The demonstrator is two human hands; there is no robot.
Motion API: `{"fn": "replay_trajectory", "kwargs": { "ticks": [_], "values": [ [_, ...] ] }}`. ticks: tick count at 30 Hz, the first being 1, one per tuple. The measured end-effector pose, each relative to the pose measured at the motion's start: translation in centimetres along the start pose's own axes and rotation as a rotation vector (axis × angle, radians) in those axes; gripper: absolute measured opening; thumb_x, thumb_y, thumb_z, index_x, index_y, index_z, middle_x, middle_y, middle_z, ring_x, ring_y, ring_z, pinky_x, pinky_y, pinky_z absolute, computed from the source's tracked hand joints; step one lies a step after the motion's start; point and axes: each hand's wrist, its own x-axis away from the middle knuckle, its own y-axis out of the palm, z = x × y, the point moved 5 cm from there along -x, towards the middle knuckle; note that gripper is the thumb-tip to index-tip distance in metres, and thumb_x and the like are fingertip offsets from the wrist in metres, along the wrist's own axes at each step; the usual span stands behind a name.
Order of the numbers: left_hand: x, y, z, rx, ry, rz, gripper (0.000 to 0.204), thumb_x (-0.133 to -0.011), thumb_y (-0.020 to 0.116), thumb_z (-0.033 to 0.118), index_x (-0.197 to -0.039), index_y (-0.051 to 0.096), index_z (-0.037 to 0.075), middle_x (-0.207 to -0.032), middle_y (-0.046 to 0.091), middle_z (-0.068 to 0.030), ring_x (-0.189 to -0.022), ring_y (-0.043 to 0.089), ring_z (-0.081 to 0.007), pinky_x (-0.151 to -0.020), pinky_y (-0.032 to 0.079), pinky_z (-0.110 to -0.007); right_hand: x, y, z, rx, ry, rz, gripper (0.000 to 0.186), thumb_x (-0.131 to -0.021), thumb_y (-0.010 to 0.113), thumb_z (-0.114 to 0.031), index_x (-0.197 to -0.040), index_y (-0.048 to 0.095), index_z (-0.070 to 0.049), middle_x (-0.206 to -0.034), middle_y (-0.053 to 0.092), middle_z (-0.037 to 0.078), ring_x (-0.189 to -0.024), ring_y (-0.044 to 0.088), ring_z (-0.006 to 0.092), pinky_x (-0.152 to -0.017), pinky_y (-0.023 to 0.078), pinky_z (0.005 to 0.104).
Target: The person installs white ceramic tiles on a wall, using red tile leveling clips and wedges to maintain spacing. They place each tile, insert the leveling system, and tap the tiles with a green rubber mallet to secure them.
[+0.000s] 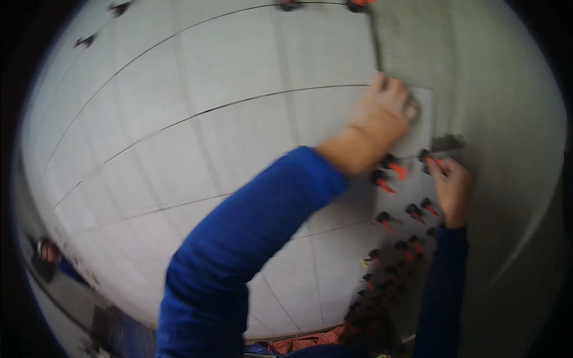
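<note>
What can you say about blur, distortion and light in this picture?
In the head view, the left hand and right hand look soft, perhaps from motion; the tiles appear curved by the lens, with black corners around; light is dull, and the clips merge into darkness lower down.

The wall tiles (239,59) present a smooth, matt, ceramic-like face. The narrow tile (422,104) has the same flat finish. The tile-levelling clips (396,169) appear to be moulded plastic, with black and orange-red parts. The bare wall (513,149) is matt and cement-like; the dark patch (449,143) looks rough. The blue sleeves (250,221) are matt, creased cloth. The red sheet (304,343) is wrinkled; its material is indeterminate.
</note>
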Motion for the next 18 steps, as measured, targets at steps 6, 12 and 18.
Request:
{"fn": "replay_trajectory", "kwargs": {
  "ticks": [6,12,18],
  "values": [
    [0.0,-1.9,-0.5,-0.115,0.044,-0.195,0.108,-0.067,0.094,0.051,-0.16,0.049,0.021,-0.149,0.056,-0.0119,-0.139,0.047,-0.0275,-0.117,0.036,-0.051,0.1,-0.4,-1.4,-0.03,0.028,0.036,0.041,-0.095,0.08,-0.031,-0.077,0.06,0.0,-0.066,0.055,0.016,-0.059,0.047,0.0285,-0.057,0.042,0.0432],
    [-0.4,-2.2,-0.2,-0.123,0.049,-0.197,0.115,-0.061,0.096,0.055,-0.16,0.05,0.021,-0.147,0.057,-0.0115,-0.141,0.046,-0.0267,-0.116,0.036,-0.049,0.0,-0.6,-1.3,-0.029,0.031,0.072,0.044,-0.095,0.08,-0.034,-0.075,0.062,0.001,-0.06,0.054,0.016,-0.052,0.043,0.0272,-0.054,0.039,0.0449],
    [-0.6,-1.9,-0.3,-0.023,0.022,-0.226,0.121,-0.055,0.099,0.053,-0.16,0.05,0.019,-0.149,0.056,-0.0154,-0.142,0.047,-0.0292,-0.118,0.035,-0.049,-0.1,-0.4,-1.1,0.003,0.14,-0.034,0.033,-0.095,0.078,-0.036,-0.084,0.072,-0.005,-0.073,0.069,0.017,-0.067,0.066,0.0363,-0.064,0.051,0.0473]
  ]
}}
